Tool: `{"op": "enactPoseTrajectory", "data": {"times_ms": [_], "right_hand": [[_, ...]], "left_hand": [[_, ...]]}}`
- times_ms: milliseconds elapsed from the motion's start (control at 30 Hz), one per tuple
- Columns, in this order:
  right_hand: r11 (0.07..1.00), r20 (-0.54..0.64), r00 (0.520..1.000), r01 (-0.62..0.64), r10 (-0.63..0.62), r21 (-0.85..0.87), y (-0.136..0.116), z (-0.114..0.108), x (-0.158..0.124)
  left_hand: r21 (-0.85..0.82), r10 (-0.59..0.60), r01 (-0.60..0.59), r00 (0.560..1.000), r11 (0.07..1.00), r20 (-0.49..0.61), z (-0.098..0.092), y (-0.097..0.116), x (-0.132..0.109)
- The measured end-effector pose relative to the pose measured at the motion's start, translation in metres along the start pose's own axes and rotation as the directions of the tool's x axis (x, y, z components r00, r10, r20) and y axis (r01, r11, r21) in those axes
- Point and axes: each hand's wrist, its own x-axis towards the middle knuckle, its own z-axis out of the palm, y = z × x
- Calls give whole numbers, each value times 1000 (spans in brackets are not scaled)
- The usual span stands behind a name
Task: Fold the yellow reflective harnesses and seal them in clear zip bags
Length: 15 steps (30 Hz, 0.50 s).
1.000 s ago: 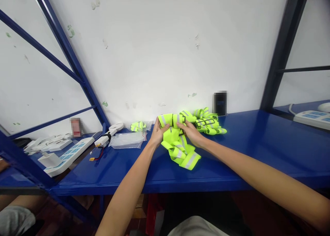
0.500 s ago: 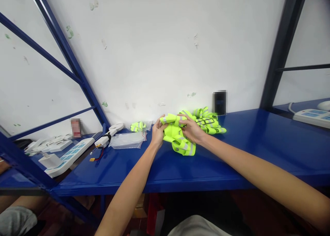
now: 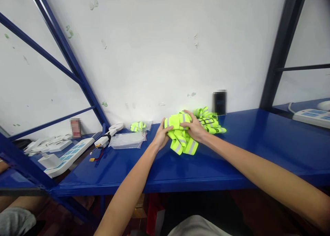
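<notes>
A neon-yellow reflective strap (image 3: 180, 139) with grey bands is bunched into a bundle near the back of the blue shelf (image 3: 232, 160). My left hand (image 3: 162, 137) grips its left side, thumb on top. My right hand (image 3: 194, 128) presses on its top right, fingers curled over the folds. Just behind my right hand lies a pile of similar yellow straps (image 3: 210, 122).
Left of the hands lie clear plastic bags (image 3: 127, 139), one small bag with a yellow strap (image 3: 138, 126) inside, a small white fan (image 3: 113, 130) and white power strips (image 3: 67, 156). A dark upright post (image 3: 279, 54) stands at the right, with another power strip (image 3: 310, 116) beyond it.
The strap hung loose toward me a second ago; both hands have gathered it into a tight bundle and shifted it slightly right and back.
</notes>
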Motion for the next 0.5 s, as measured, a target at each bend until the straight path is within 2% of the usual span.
{"op": "enactPoseTrajectory", "data": {"times_ms": [100, 300, 367, 500], "right_hand": [[1000, 39, 999, -13, 14, -27, -7, -1, 1], [993, 252, 964, -58, 84, -107, -7, -9, 0], [991, 261, 963, -29, 63, -132, -3, -10, -1], [975, 185, 982, 73, -34, -208, 5, -10, 0]], "left_hand": [[7, 32, -32, 999, 999, -5, 0, 0, 2], [19, 63, -62, 998, 998, -31, -9, -3, 10], [28, 32, -32, 999, 999, -29, -13, -4, 12], [35, -5, 6, 999, 999, -45, -15, -3, 14]]}}
